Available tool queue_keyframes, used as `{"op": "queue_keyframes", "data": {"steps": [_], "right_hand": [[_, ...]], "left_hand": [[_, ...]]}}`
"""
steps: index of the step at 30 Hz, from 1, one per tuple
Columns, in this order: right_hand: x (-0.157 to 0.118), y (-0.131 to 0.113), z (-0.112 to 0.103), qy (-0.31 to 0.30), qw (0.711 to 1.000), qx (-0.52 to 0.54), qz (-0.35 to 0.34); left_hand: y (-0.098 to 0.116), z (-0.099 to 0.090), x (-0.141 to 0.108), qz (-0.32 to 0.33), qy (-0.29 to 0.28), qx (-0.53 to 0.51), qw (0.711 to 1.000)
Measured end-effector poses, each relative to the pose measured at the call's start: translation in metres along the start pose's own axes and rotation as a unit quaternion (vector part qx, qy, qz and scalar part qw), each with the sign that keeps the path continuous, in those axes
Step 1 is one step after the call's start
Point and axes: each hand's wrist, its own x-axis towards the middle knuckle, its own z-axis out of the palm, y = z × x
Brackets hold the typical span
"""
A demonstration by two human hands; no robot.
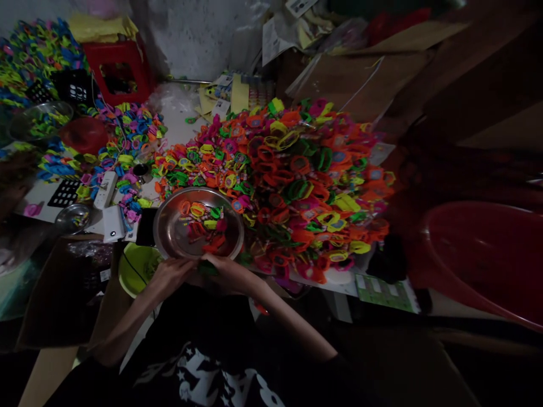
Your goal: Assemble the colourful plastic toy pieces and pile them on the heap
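My left hand point(176, 270) and my right hand point(221, 270) meet at the near rim of a round metal bowl point(163, 240), fingers closed and nearly touching. A green piece, apparently a toy wristwatch point(207, 268), shows under the right fingers. What the left fingertips pinch is too dark and small to make out. Inside the bowl lie several small toy watches point(197, 210) in orange, yellow, green and pink. Right of the bowl rises a big heap of similar bright toy watches point(297, 186), which spreads along the table behind it.
A white power strip point(105, 190) and a white box-shaped device point(113, 223) sit left of the bowl. Below them are a lime-green basin point(131, 270) and a cardboard box point(63, 294). A red stool point(119, 70) stands behind; a large red tub point(479, 260) is at right.
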Motion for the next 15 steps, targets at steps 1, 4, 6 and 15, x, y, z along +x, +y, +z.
{"op": "queue_keyframes", "data": {"steps": [1, 4, 6, 15], "right_hand": [[0.002, 0.004, 0.001, -0.004, 1.0, -0.009, 0.003], [0.01, 0.025, -0.002, -0.012, 1.0, -0.019, 0.0], [0.016, 0.044, -0.008, 0.005, 1.0, -0.017, 0.007], [0.046, 0.103, -0.021, 0.13, 0.982, -0.019, 0.136]], "left_hand": [[0.0, 0.001, 0.0, -0.012, -0.004, -0.014, 1.0], [-0.002, 0.004, 0.0, -0.058, -0.024, -0.051, 0.997], [-0.006, 0.003, -0.002, -0.099, -0.013, -0.046, 0.994], [-0.029, -0.004, -0.022, -0.163, 0.041, -0.077, 0.983]]}}
